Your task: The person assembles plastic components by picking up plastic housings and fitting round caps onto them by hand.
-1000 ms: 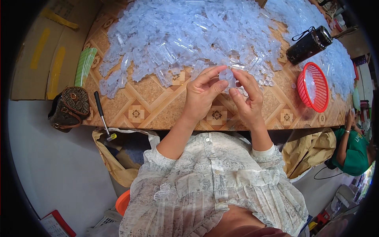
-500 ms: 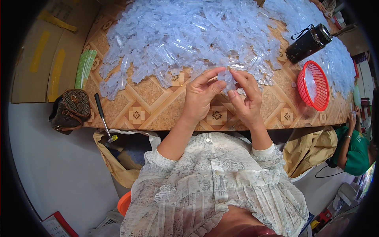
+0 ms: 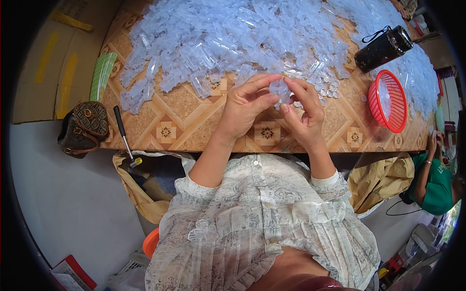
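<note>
My left hand [image 3: 250, 104] and my right hand [image 3: 302, 110] meet over the patterned table [image 3: 179, 123]. Together they pinch one small clear plastic piece [image 3: 279, 88] between thumbs and fingertips. Just beyond the hands lies a big heap of clear plastic pieces [image 3: 228, 39] that covers most of the far table. Several small clear caps [image 3: 329, 92] lie loose right of my right hand.
A red mesh basket [image 3: 388, 100] sits at the right, a black cylindrical bottle [image 3: 383, 47] behind it. A green fan-like sheet [image 3: 101, 75], a screwdriver [image 3: 124, 137] and a brown patterned pouch [image 3: 85, 127] lie at the left edge. A person in green [image 3: 434, 182] sits at the right.
Both hands have stayed in place over the table, with the fingers shifting slightly around the clear piece.
</note>
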Demonstrator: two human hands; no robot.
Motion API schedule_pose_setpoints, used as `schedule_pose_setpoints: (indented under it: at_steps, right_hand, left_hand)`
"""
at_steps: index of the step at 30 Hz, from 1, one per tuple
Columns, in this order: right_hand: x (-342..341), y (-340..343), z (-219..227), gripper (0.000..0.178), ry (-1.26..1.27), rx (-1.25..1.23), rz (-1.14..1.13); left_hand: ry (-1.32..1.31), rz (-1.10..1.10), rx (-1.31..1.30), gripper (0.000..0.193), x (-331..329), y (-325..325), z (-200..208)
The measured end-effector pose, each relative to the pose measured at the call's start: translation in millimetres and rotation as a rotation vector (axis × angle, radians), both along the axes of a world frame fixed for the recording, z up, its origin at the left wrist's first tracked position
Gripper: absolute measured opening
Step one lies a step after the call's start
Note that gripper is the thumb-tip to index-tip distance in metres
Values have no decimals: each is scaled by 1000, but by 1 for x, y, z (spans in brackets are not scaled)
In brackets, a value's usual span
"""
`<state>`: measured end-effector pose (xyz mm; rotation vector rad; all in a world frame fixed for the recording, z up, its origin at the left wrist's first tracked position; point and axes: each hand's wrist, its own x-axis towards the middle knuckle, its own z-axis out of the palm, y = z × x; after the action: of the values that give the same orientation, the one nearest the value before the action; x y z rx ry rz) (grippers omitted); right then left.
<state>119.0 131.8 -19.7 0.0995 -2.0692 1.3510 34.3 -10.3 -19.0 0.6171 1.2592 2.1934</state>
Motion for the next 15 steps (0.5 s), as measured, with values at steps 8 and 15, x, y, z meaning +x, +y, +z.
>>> schedule_pose_setpoints:
  at_steps: [8, 15]
  right_hand:
    - [2, 2, 5, 48, 6, 51, -2]
    - [1, 0, 4, 48, -22, 1, -1]
  left_hand:
    - [-148, -18, 5, 39, 1, 2, -6]
    - [-51, -20, -34, 39, 0, -3, 2]
